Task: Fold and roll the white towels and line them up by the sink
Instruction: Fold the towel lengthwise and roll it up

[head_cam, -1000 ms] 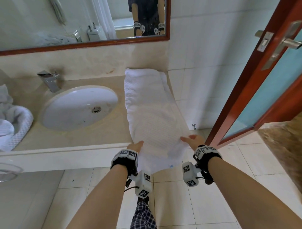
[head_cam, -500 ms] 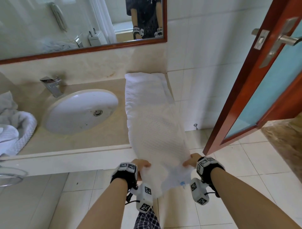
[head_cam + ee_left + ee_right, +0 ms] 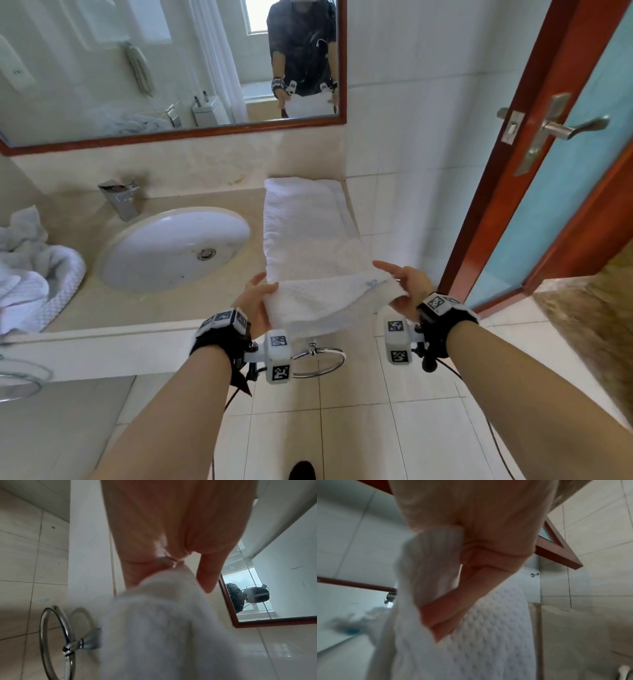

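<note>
A long white waffle-textured towel [image 3: 305, 236] lies folded lengthwise on the beige counter [image 3: 113, 305], right of the oval sink [image 3: 171, 250], its far end against the back wall. The near end is turned up and over onto the strip. My left hand [image 3: 255, 299] pinches that end's left corner and my right hand [image 3: 399, 286] pinches its right corner, forefinger stretched out. In the left wrist view the towel [image 3: 163, 622] bunches under my thumb and fingers. The right wrist view shows the towel [image 3: 488, 635] gripped between thumb and fingers.
A heap of loose white towels [image 3: 30, 274] lies at the counter's left end. A chrome tap [image 3: 120, 198] stands behind the sink. A chrome towel ring [image 3: 318, 359] hangs under the counter front. A red-framed door [image 3: 534, 144] stands open on the right, and a mirror [image 3: 137, 68] hangs above.
Both hands went down to the towel's hanging near end, took its corners, and have lifted and folded it up onto the counter part. The view has tilted up.
</note>
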A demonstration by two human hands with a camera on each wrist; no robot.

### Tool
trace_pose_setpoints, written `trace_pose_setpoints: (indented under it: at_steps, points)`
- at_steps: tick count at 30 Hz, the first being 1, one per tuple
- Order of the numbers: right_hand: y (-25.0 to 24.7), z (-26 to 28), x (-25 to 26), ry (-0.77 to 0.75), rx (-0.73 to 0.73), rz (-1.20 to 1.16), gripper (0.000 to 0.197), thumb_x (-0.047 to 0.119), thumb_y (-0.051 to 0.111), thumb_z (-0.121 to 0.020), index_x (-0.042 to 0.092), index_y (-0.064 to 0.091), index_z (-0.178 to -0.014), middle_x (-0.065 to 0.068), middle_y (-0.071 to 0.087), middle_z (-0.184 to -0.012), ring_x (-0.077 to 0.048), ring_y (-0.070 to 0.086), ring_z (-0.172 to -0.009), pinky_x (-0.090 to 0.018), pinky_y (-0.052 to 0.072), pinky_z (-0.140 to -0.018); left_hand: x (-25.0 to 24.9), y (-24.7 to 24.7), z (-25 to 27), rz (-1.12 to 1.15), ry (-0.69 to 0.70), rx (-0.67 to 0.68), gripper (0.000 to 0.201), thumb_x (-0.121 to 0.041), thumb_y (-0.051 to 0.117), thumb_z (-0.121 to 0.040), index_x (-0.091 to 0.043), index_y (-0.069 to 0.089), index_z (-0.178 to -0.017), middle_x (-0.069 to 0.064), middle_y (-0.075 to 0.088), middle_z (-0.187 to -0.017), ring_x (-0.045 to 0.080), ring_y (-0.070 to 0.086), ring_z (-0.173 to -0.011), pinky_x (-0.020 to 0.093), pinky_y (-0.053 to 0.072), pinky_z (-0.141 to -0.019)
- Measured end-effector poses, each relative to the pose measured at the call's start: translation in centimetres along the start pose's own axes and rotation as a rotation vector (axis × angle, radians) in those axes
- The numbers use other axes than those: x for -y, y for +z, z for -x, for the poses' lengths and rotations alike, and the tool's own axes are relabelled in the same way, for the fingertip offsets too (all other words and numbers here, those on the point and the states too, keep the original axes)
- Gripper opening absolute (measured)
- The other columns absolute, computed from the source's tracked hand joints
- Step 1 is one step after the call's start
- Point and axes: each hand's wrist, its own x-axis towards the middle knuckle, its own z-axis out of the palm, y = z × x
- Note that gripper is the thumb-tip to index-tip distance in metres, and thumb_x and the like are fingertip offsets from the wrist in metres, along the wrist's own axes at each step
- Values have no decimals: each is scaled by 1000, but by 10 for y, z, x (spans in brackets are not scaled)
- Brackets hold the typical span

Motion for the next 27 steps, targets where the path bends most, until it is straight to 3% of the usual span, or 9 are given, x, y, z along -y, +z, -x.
trace_pose_setpoints:
  at_steps: [3,8,10,13,15,18,22,24,27]
  points:
    - [6,13,6,19,45,-68,54,-5,23,-85,9,55,-125,-10,74,-68,-15,66,-46,-16,48,-37,-8,-5,15,58,-48,87,22,-10,41,-95,-14,55,-112,11,53,-109,27,56,-82,28,57,-46]
    - [19,25,-7,6,97,-161,69,-14,30,-74,7,44,-138,-16,47,-140,-19,52,-74,-18,52,-43,-7,-26,29,329,-25,127,59,2,34,-63,5,53,-119,23,62,-106,31,69,-70,28,59,-52]
    - [23,35,-11,-27,104,-122,41,-9,29,-94,10,53,-121,-17,36,-148,-17,52,-77,-19,56,-49,0,-33,33,328,-19,151,74,15,23,-59,4,47,-128,25,61,-112,34,70,-76,29,60,-55]
    - [19,46,-17,25,205,-43,61,-20,18,-83,13,53,-121,-17,31,-150,-25,54,-87,-21,58,-53,11,-42,42,248,-12,166,75,28,8,-75,2,43,-136,26,52,-126,33,60,-93,27,61,-58]
    - [14,53,-22,106,247,12,86,-24,20,-64,14,43,-138,-19,34,-148,-33,55,-94,-25,59,-54,17,-50,51,210,5,167,64,27,17,-84,1,43,-137,22,58,-112,30,60,-92,26,61,-60]
    - [12,66,-32,134,309,-9,80,-24,14,-71,10,43,-137,-17,52,-127,-32,56,-98,-27,61,-59,28,-56,62,184,68,89,46,18,35,-91,4,47,-133,15,66,-93,21,68,-78,19,58,-56]
    - [23,73,-48,83,341,-123,84,-24,64,-51,7,50,-128,-18,62,-112,-27,65,-96,-28,61,-69,38,-59,64,146,117,-68,34,-1,57,-90,5,54,-123,10,64,-83,19,66,-64,16,55,-50]
    - [28,73,-52,85,361,-87,91,-28,59,-41,9,54,-124,-18,66,-111,-24,72,-90,-30,61,-68,41,-63,63,102,124,-144,31,-11,63,-88,0,57,-116,8,58,-85,19,57,-70,19,57,-57]
    - [37,73,-56,51,315,-1,65,-30,31,-80,14,51,-124,-8,72,-102,-18,75,-79,-28,61,-61,37,-70,63,12,139,-226,32,-19,67,-86,-3,57,-111,10,57,-92,23,55,-85,30,55,-81]
